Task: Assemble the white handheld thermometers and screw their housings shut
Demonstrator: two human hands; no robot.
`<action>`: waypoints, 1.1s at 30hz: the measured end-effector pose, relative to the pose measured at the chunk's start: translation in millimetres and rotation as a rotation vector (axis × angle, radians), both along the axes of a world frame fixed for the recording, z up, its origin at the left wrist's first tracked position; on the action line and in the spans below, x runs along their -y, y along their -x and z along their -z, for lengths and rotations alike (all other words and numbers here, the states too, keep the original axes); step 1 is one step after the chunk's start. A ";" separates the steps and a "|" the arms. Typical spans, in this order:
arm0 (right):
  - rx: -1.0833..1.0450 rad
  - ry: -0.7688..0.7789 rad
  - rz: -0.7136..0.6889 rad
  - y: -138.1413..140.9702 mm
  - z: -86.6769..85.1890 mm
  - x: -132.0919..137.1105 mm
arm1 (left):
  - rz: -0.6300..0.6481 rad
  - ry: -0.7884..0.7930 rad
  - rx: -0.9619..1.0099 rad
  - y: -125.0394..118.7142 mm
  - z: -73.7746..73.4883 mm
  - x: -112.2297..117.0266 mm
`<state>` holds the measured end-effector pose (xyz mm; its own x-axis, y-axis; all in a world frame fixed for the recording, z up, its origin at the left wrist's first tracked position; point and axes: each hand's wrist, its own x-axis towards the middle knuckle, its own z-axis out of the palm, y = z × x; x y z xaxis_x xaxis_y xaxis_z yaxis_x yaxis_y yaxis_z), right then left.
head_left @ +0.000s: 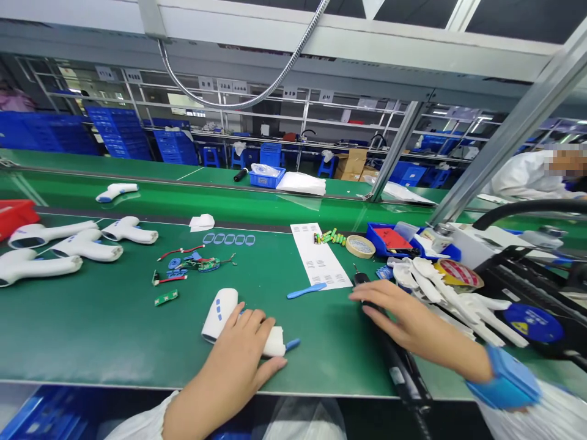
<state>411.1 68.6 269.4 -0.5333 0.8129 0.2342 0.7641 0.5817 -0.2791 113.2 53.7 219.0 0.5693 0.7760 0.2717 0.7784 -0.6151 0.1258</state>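
Note:
My left hand point(236, 357) lies over a white thermometer housing point(220, 313) with blue buttons, near the front edge of the green mat point(114, 330); its fingers curl around the handle part. My right hand point(403, 318) rests on top of a black electric screwdriver point(398, 366) that lies on the mat, fingers wrapped over its body. A blue wrist strap point(507, 379) sits on my right wrist. A blue plastic tool point(306, 290) lies between the hands.
Finished white thermometers point(68, 244) lie at the left. Small circuit boards and wires point(192, 266), blue rings point(229, 239), a paper sheet point(318, 256), batteries point(330, 236), tape point(360, 246), a blue tray point(389, 238) and white shell halves point(440, 293) are spread about. A person in white sits at far right.

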 end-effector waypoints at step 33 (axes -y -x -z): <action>-0.427 0.994 -0.083 105.1 30.1 -53.0 | -0.075 -0.102 0.086 -3.9 7.9 -11.8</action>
